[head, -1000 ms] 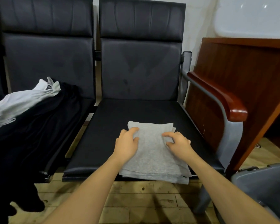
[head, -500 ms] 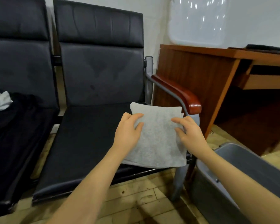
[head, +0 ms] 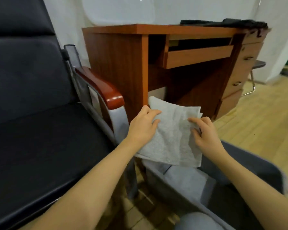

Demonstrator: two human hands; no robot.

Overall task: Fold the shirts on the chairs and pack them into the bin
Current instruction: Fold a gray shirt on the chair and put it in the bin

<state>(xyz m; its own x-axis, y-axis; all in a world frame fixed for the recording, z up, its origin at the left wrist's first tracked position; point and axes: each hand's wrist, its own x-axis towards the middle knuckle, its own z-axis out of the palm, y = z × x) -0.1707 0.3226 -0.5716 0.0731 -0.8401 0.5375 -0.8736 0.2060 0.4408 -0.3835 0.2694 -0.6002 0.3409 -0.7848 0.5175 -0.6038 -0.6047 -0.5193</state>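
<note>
Shirts first: beside the black chair (head: 40, 130) and wooden desk (head: 123, 63), the grey bin (head: 259, 165) holds a pale folded garment (head: 186, 181), and above it both hands, left hand (head: 142, 127) and right hand (head: 204, 133), pinch the folded grey shirt (head: 173, 136).

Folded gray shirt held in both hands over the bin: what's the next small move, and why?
Probably lower it straight down. Both hands, left and right, grip the folded gray shirt just above the gray bin, where another folded garment already lies.
</note>
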